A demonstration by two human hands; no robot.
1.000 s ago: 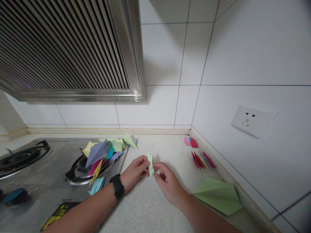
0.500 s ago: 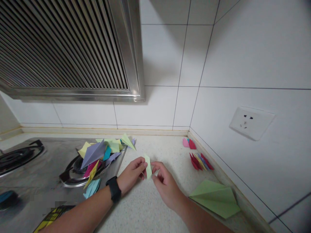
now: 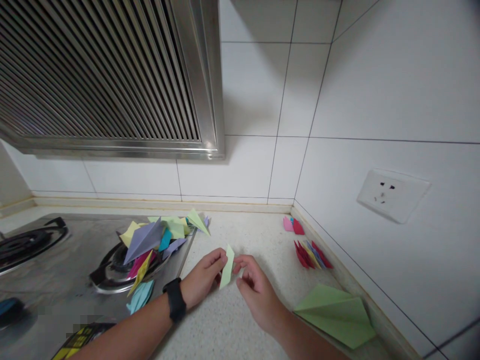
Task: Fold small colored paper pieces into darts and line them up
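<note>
A small strip of folded pale green paper [image 3: 227,267] is pinched between the thumb and fingers of my left hand [image 3: 207,272]. It leans, with its lower end toward the left. Just to its right is my right hand [image 3: 255,287], its fingers half bent and the thumb apart from them. Its fingertips are close to the paper's right edge; whether they touch it I cannot tell. A black watch band is on my left wrist. To the right of my right forearm lies a large green paper plane [image 3: 335,315].
Paper planes in several colours [image 3: 144,240] lie heaped on a burner of the gas stove [image 3: 45,280] at left. Small folded papers [image 3: 312,255] stand along the right wall, with pink and red pieces [image 3: 293,225] behind. A range hood [image 3: 112,75] overhangs the stove.
The pale green strip has turned in my left hand, so its lower end points more to the left. My right fingers stay beside it. The view has shifted slightly.
</note>
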